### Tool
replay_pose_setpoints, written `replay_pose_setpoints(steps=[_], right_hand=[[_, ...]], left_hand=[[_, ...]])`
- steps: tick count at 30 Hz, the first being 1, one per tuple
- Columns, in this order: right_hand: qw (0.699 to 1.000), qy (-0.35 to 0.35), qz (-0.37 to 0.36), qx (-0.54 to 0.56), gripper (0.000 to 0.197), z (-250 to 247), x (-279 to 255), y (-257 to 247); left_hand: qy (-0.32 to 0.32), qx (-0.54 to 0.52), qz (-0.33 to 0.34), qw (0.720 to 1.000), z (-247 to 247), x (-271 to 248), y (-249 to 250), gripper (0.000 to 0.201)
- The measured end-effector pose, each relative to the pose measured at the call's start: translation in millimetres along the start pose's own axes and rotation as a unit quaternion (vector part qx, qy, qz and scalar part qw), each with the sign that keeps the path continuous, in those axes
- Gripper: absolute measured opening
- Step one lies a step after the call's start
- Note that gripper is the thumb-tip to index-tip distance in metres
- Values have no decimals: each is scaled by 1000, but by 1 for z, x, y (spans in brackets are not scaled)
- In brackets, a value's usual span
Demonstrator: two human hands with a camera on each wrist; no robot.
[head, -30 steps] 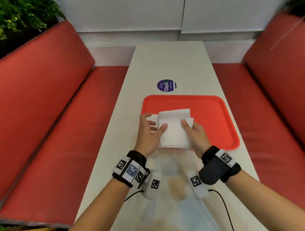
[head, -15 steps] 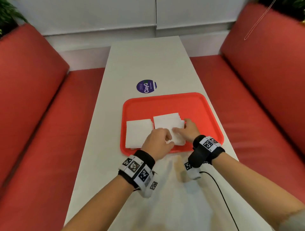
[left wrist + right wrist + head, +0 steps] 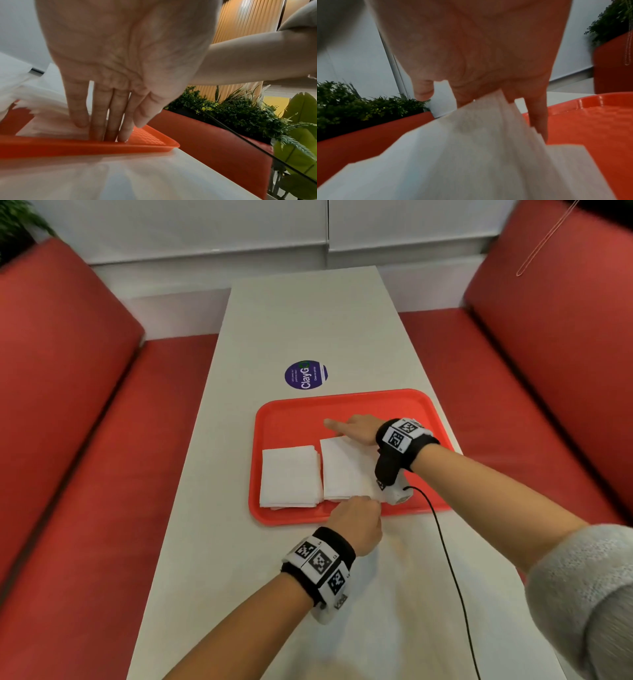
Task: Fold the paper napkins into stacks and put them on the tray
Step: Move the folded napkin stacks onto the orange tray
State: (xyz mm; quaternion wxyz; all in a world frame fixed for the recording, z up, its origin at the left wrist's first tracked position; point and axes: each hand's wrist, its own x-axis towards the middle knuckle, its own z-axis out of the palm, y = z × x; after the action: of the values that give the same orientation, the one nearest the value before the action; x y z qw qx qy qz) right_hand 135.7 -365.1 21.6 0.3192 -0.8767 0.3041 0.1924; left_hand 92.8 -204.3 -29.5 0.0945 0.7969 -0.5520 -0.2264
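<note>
An orange-red tray (image 3: 342, 398) lies on the white table (image 3: 308, 313). Two stacks of folded white napkins lie side by side in it: the left stack (image 3: 291, 475) is untouched, and the right stack (image 3: 346, 470) sits between my hands. My right hand (image 3: 342, 426) lies with straight fingers along that stack's far edge, seen close in the right wrist view (image 3: 488, 108). With fingers straight, my left hand (image 3: 358, 508) presses its tips (image 3: 106, 135) against the stack's near edge, just inside the tray rim (image 3: 85, 147). Neither hand grips anything.
A round purple sticker (image 3: 306, 374) is on the table beyond the tray. Red padded benches (image 3: 85, 440) run along both sides of the table. A black cable (image 3: 445, 542) trails from my right wrist across the table's near right. Green plants (image 3: 240, 112) stand behind the bench backs.
Both hands set the second napkin stack down to the right of the first. The right hand then moved to its far edge and the left hand to its near edge.
</note>
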Motion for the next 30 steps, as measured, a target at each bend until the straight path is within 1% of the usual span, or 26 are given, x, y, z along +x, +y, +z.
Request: replay_pose_setpoints(steps=[2, 4, 6, 8, 10, 12, 14, 15, 16, 17, 18, 19, 20, 21, 22, 23, 24, 25, 27, 29, 30], right_hand=[[1000, -17, 11, 21, 89, -4, -1, -2], [999, -39, 17, 13, 89, -3, -5, -2], [999, -52, 11, -6, 86, -2, -8, -1], [999, -48, -3, 15, 83, -1, -11, 4], [997, -14, -25, 77, 78, -2, -16, 13], [985, 37, -32, 163, 73, -2, -21, 27], [963, 66, -18, 261, 73, 1, -27, 44], [943, 76, -4, 323, 73, 6, -30, 52], [917, 88, 12, 390, 73, 12, -32, 60], [887, 100, 22, 450, 75, 18, -34, 68], [860, 114, 31, 497, 77, 25, -37, 75], [838, 121, 32, 531, 79, 31, -40, 80], [824, 120, 30, 552, 80, 37, -44, 83], [815, 121, 27, 566, 79, 45, -47, 86], [815, 123, 23, 566, 76, 52, -49, 86], [818, 132, 27, 560, 71, 59, -52, 85], [823, 144, 33, 548, 66, 64, -55, 83], [827, 152, 27, 541, 66, 67, -59, 78], [823, 132, 15, 553, 69, 72, -68, 68], [828, 118, 9, 547, 53, 75, -77, 53], [838, 111, -1, 535, 60, 77, -78, 46]], left_hand=[[-9, -18, -16, 1000, 2, 2, -3, 32], [-2, -33, -24, 999, 1, 4, -6, 34], [0, -42, -27, 999, -2, 7, -6, 34], [-7, -58, -32, 998, -4, 8, -7, 33], [-19, -82, -31, 996, -4, 6, -9, 35], [-24, -112, -26, 993, -4, 1, -14, 38], [-21, -123, -19, 992, -9, -5, -18, 38], [-8, -125, -15, 992, -13, -9, -18, 34], [25, -133, -14, 991, -16, -12, -18, 29], [83, -156, -21, 984, -20, -14, -18, 25], [156, -191, -34, 969, -22, -15, -17, 24], [229, -214, -46, 948, -23, -16, -17, 26], [287, -222, -54, 930, -23, -15, -18, 33], [312, -221, -65, 922, -21, -14, -17, 45], [310, -227, -82, 920, -19, -14, -17, 58], [289, -247, -107, 919, -18, -13, -15, 69], [264, -273, -133, 915, -17, -11, -13, 76], [242, -298, -156, 910, -16, -9, -12, 78], [213, -331, -177, 902, -17, -6, -11, 78], [197, -351, -177, 898, -17, -1, -10, 77], [195, -354, -172, 899, -17, 1, -9, 76]])
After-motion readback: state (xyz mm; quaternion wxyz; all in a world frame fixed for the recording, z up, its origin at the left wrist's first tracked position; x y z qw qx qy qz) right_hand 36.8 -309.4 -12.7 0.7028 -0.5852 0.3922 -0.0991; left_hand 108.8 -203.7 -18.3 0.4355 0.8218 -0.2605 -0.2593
